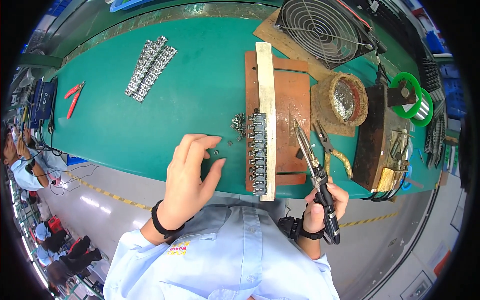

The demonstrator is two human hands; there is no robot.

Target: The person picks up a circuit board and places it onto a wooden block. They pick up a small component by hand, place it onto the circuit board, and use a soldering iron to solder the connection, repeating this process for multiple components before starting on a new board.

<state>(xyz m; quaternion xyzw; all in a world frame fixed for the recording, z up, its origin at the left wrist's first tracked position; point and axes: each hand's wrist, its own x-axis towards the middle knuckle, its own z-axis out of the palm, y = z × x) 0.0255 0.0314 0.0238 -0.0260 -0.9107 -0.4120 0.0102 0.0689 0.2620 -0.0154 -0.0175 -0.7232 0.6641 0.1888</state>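
Observation:
My left hand hovers over the green table, thumb and fingers apart, holding nothing. Just off its fingertips lies a small metal part, and beyond it a little heap of similar parts. My right hand is closed round the handle of a soldering iron. The iron's tip points away from me over a reddish-brown board. Across that board runs a pale wooden bar. A row of black components lines the bar's left side near me.
Pliers with wrapped handles lie right of the iron. A crusted solder pot, a dark metal box, a green wire spool and a fan stand farther right. Metal strips and red-handled cutters lie left.

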